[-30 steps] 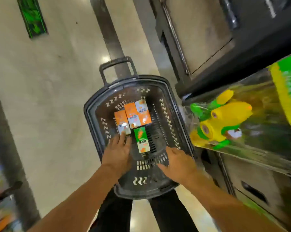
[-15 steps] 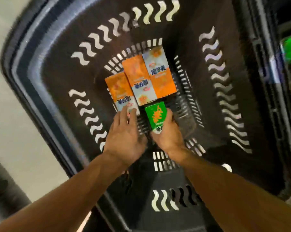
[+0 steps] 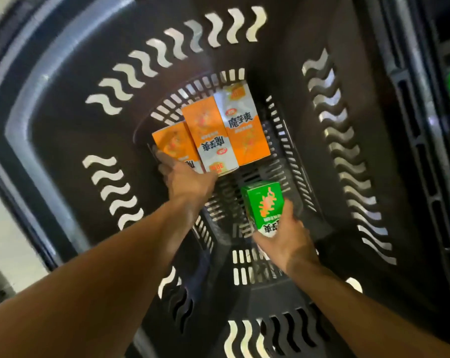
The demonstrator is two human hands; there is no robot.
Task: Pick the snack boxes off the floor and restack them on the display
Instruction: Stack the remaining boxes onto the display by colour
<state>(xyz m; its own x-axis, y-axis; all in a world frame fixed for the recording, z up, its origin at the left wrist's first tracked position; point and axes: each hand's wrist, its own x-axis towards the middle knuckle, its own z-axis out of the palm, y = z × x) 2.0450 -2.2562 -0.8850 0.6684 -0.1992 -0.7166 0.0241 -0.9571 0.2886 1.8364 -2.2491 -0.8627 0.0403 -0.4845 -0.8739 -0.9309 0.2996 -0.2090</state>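
My right hand [image 3: 287, 242] grips glossy green carton [image 3: 264, 206], raised over slotted plastic basket [image 3: 63, 120]. Left hand [image 3: 186, 180], fingers curled, grips leftmost of three orange cartons [image 3: 173, 147] on basket floor.

light: dim inside the dark slotted plastic basket [image 3: 373, 177] | glare: seen on the glossy orange-and-white cartons [image 3: 234, 130] | blur: slight | edges: bent by wide-angle distortion

Pale glossy floor [image 3: 1, 228] shows at the left edge, dark shelving [image 3: 448, 34] at the right, under bright light.
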